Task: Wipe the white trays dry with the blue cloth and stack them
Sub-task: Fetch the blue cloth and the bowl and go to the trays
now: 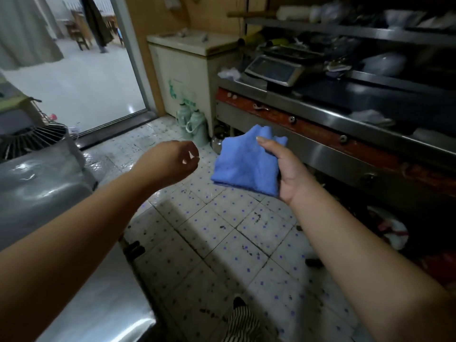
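A folded blue cloth (243, 162) hangs in the air above the tiled floor, pinched between the thumb and fingers of my right hand (287, 169). My left hand (170, 161) is held out to the left of the cloth, apart from it, with its fingers loosely curled and nothing in them. No white tray shows in the head view.
A steel counter (345, 134) with a scale (278, 69) and cluttered shelves runs along the right. A shiny metal machine (42, 183) and a steel surface (98, 304) stand at the left. A white cabinet (187, 70), two green flasks (195, 124) and an open doorway (74, 77) lie ahead.
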